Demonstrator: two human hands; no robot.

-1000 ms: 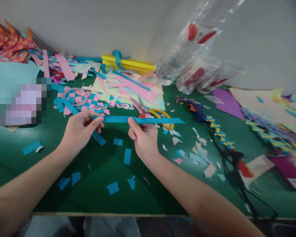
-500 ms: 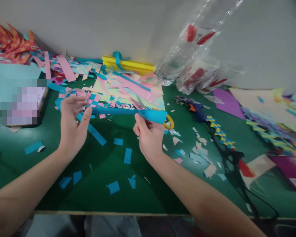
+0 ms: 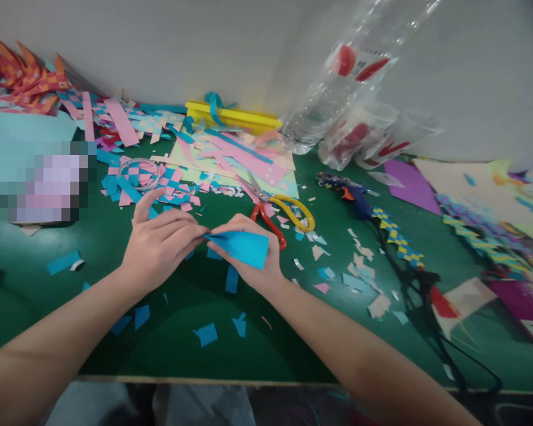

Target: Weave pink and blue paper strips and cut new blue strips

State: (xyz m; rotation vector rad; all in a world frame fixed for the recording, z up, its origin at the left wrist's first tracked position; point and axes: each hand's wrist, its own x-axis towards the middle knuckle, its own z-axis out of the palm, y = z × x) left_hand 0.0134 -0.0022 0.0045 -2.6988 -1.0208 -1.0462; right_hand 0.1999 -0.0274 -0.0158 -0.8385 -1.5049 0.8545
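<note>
A blue paper strip [image 3: 244,247] lies across the fingers of my right hand [image 3: 266,266], pinched to a narrow point at its left end. My left hand [image 3: 160,242] meets that point with thumb and fingertips pressed together, its index finger raised. Most of my right fingers are hidden behind the paper. Just beyond my right hand lie scissors [image 3: 284,210] with one yellow and one red handle. A roll of clear tape [image 3: 138,174] rests on pink and blue paper bits behind my left hand.
Blue scraps [image 3: 205,335] lie scattered on the green table [image 3: 169,355]. At the back stand a yellow holder [image 3: 235,116] and a plastic bottle [image 3: 333,89] near plastic cups [image 3: 359,130]. A dark blue glue gun [image 3: 355,198] with its cable lies to the right.
My left hand has moved right and down from its open pose to pinch the strip beside my right hand. The strip, stretched out long before, now shows only a short folded piece.
</note>
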